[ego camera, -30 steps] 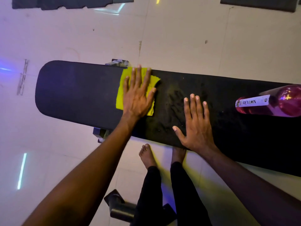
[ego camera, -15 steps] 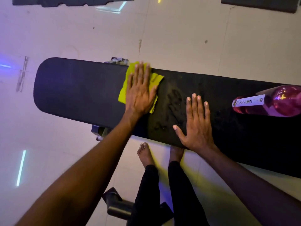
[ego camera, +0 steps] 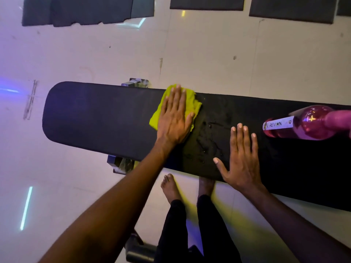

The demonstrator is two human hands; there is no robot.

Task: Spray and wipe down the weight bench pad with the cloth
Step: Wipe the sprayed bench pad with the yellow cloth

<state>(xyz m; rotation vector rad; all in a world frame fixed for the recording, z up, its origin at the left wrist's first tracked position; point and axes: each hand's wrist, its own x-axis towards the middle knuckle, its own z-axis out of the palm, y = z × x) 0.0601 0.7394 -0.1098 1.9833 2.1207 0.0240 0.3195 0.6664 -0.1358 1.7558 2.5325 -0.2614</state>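
A long black weight bench pad (ego camera: 95, 116) runs across the view from left to right. My left hand (ego camera: 173, 118) lies flat, fingers together, pressing a yellow-green cloth (ego camera: 191, 100) onto the pad near its far edge. My right hand (ego camera: 242, 158) rests flat on the pad's near edge, fingers spread, holding nothing. Between the two hands the pad shows wet streaks (ego camera: 209, 141). A pink spray bottle (ego camera: 303, 123) with a white label lies on its side on the pad, to the right of my right hand.
My bare feet (ego camera: 171, 186) stand on the pale tiled floor just in front of the bench. Metal bench legs (ego camera: 121, 164) show under the pad. Dark floor mats (ego camera: 85, 10) lie at the far side. A dark piece of equipment (ego camera: 140, 251) sits by my legs.
My left hand has slid the cloth to the right and toward the pad's far edge, and the cloth has bunched up. My right hand stays pressed flat in place.
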